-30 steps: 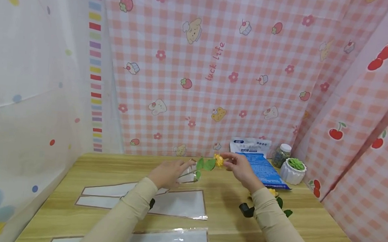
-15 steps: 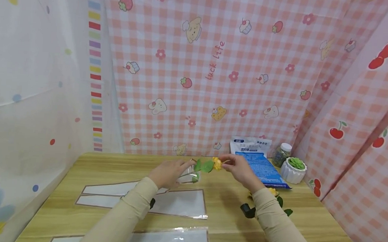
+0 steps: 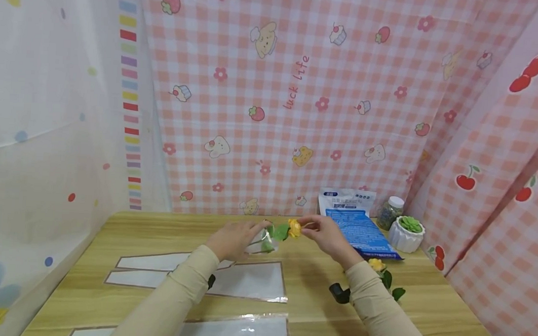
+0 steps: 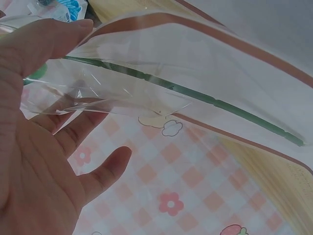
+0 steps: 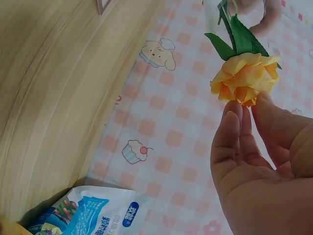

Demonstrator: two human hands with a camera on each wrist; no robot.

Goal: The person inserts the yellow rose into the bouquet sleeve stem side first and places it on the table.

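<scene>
In the head view my left hand (image 3: 234,241) holds the mouth of a clear flower sleeve (image 3: 261,242) with a brown border. Its thumb lies over the film and other fingers spread beneath. A green stem (image 4: 181,89) runs down inside the sleeve in the left wrist view. It belongs to a yellow rose (image 3: 295,228), whose bloom is outside the mouth, with leaves (image 3: 267,244) partly behind the film. My right hand (image 3: 327,237) pinches the bloom's top between thumb and fingertips, also plain on the rose (image 5: 247,78) in the right wrist view.
More brown-edged sleeves (image 3: 256,281) lie flat on the wooden table (image 3: 156,233). Another yellow rose (image 3: 376,265) lies by the right forearm. At the back right stand a blue and white bag (image 3: 359,231), a lidded jar (image 3: 390,213) and a potted succulent (image 3: 407,236).
My right hand has moved slightly left with the rose, and more of its leaves have gone behind the sleeve's film. The left hand stays at the sleeve's mouth.
</scene>
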